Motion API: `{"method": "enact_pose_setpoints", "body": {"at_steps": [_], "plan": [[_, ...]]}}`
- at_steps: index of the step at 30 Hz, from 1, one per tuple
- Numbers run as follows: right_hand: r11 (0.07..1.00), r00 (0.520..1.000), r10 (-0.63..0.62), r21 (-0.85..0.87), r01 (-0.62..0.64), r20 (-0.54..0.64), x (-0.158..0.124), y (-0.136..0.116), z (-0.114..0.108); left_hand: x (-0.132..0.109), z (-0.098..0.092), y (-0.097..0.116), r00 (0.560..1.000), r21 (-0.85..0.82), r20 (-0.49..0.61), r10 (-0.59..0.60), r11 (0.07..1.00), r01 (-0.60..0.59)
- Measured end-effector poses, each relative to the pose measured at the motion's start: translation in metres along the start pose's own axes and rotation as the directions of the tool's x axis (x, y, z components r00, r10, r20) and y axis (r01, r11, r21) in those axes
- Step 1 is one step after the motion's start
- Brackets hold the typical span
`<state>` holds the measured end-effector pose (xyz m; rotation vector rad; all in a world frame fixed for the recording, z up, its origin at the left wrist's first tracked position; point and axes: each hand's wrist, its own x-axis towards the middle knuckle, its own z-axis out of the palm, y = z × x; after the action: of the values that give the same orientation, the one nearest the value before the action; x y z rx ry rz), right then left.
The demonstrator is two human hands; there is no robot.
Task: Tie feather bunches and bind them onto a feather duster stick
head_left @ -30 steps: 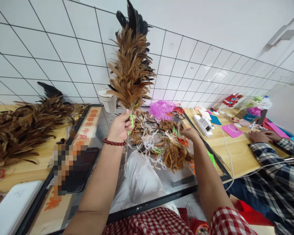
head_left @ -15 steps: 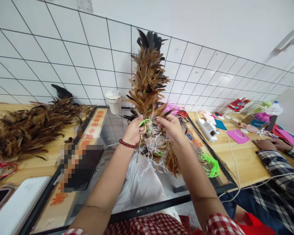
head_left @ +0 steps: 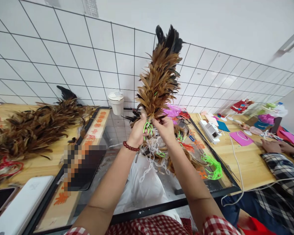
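Observation:
A feather duster of brown feathers with black tips stands upright in front of me. My left hand, with a dark red bead bracelet at the wrist, is closed round its base. My right hand is pinched against the same base from the right, at a loop of bright green string. Below the hands lie loose brown feathers and white strings on a glass-topped table.
Finished feather dusters lie on the wooden table at the left. A white cup stands by the tiled wall. Green strings, a white box, coloured paper and another person's hand in a plaid sleeve are at the right.
My right hand came up from the feather pile to the duster's base. The duster and both hands shifted right and tilted slightly right.

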<state>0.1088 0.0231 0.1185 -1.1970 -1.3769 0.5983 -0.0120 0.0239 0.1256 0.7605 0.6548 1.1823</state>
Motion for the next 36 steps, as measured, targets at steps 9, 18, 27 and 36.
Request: {"method": "enact_pose_setpoints", "body": {"at_steps": [9,18,27,36], "plan": [[0.962,0.997,-0.075,0.267,0.064,0.031,-0.003,0.008,-0.002,-0.005,0.007,-0.003,0.996,0.161,-0.004,0.092,0.983,-0.090],[0.976,0.972,0.089,0.174,-0.128,0.216,-0.012,0.001,-0.036,0.010,-0.017,-0.001,0.964,0.430,-0.047,0.263,0.876,-0.218],[0.399,0.727,-0.322,-0.609,0.685,0.607,0.016,-0.076,-0.049,0.015,-0.016,-0.016,0.892,0.918,0.126,0.435,0.289,-0.271],[0.260,0.741,-0.109,-0.701,0.664,0.662,0.063,-0.064,-0.034,-0.016,0.001,-0.005,0.900,0.873,0.379,0.216,-0.407,-0.270]]}}
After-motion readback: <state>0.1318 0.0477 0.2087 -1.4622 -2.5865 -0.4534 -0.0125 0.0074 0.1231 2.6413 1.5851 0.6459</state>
